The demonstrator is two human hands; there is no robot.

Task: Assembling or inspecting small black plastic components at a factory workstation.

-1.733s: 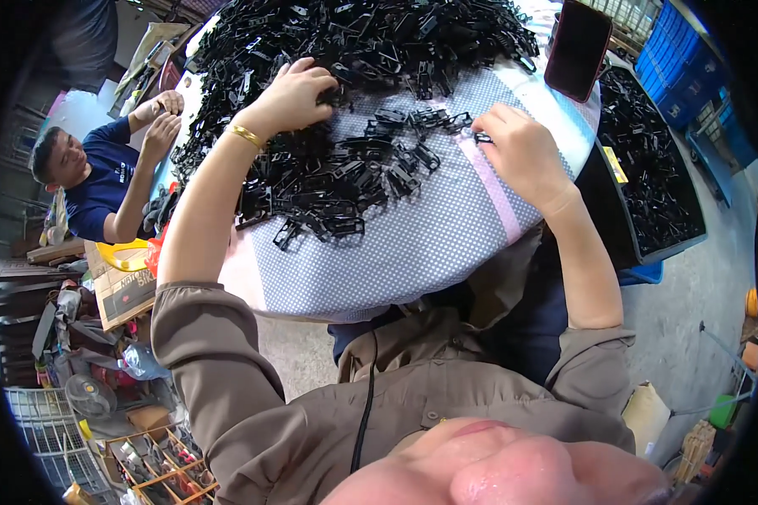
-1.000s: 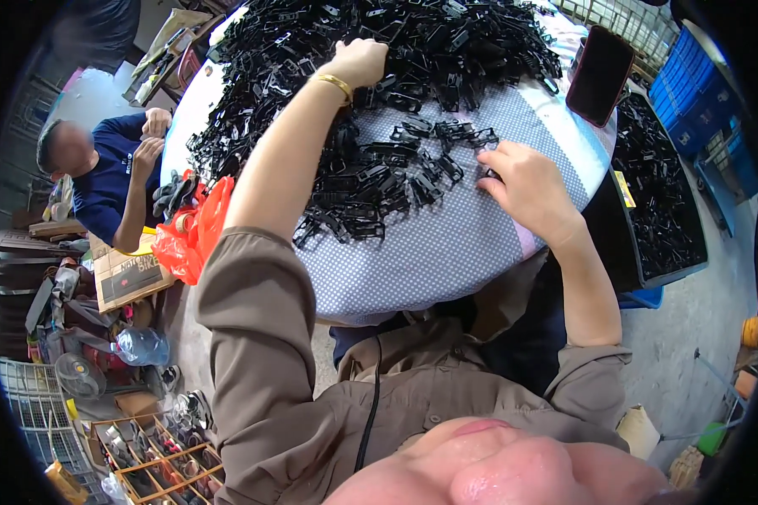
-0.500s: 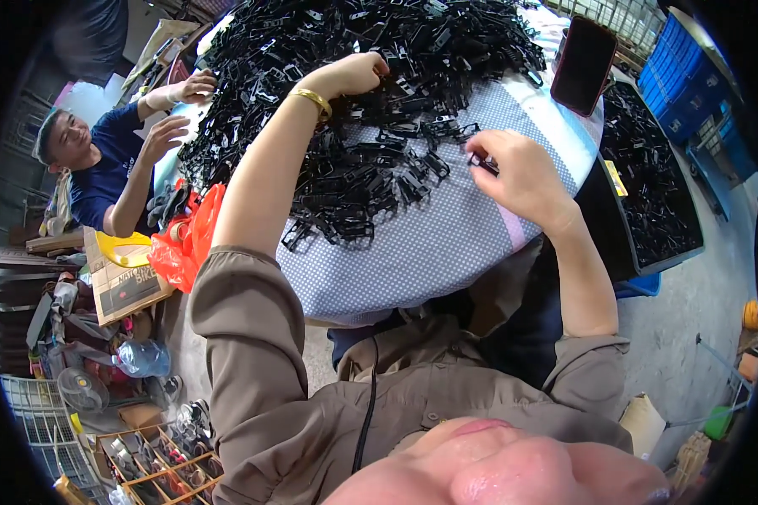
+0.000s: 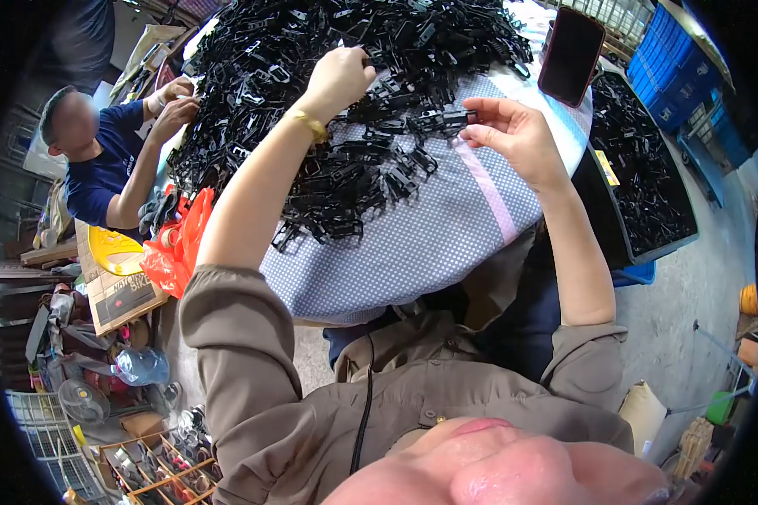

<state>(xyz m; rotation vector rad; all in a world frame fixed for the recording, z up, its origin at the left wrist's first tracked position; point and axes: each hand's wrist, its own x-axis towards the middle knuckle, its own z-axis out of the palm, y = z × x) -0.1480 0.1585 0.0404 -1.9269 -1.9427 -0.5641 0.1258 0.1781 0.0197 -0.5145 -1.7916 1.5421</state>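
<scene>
A heap of small black slotted parts (image 4: 253, 84) spreads over the far side of a table covered in dotted cloth (image 4: 379, 273). My left hand (image 4: 338, 82) is over the heap's near edge, fingers curled inward; what lies in them, if anything, is hidden. Between thumb and forefinger of my right hand (image 4: 514, 139) is a black slotted part (image 4: 472, 116), at the right end of a loose row of similar parts. A looser cluster of these parts (image 4: 337, 198) lies nearer me on the cloth, below my left wrist.
A phone (image 4: 572, 57) stands upright at the table's right. Beyond it is a dark bin (image 4: 691, 227) of black parts, with blue crates (image 4: 669, 63) behind. At the left, a co-worker (image 4: 109, 168) reaches into the heap; a red plastic bag (image 4: 181, 252) hangs by the table edge.
My left hand has shifted left and slightly toward me. My right hand has turned, its thumb and forefinger stretching left toward the row of parts. The co-worker's hands have come together at the heap.
</scene>
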